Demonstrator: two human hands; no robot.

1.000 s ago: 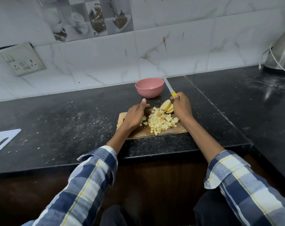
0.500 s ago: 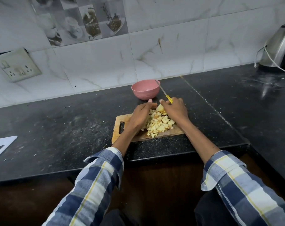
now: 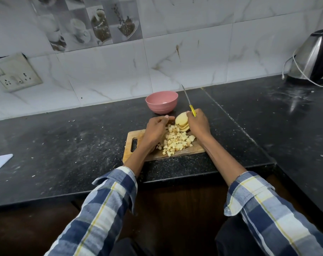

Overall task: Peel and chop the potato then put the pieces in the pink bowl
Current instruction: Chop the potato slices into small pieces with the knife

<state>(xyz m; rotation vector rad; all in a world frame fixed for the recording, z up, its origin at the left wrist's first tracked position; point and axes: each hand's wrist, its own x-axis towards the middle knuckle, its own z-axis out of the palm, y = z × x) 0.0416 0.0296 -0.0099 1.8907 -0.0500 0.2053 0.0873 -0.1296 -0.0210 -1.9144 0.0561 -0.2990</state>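
Observation:
A wooden cutting board [image 3: 131, 137] lies on the black counter and carries a heap of diced potato pieces [image 3: 177, 142]. At the board's far edge stands a stack of peeled potato slices [image 3: 182, 120], tilted on edge. My right hand [image 3: 198, 124] grips a yellow-handled knife [image 3: 188, 100] with the blade pointing up and away, and its fingers touch the slices. My left hand [image 3: 155, 131] rests on the board left of the heap, fingers reaching toward the slices. The pink bowl [image 3: 161, 101] stands just behind the board; its inside looks empty.
A steel kettle [image 3: 314, 58] with a white cord sits at the back right. A white board [image 3: 0, 161] lies at the counter's left edge. A wall socket [image 3: 14, 72] is on the tiled wall. Crumbs dot the counter [image 3: 73, 145].
Both hands had closed together over the slices half a second ago; now they have parted slightly, the slices stand in view again and the knife blade tips more upright.

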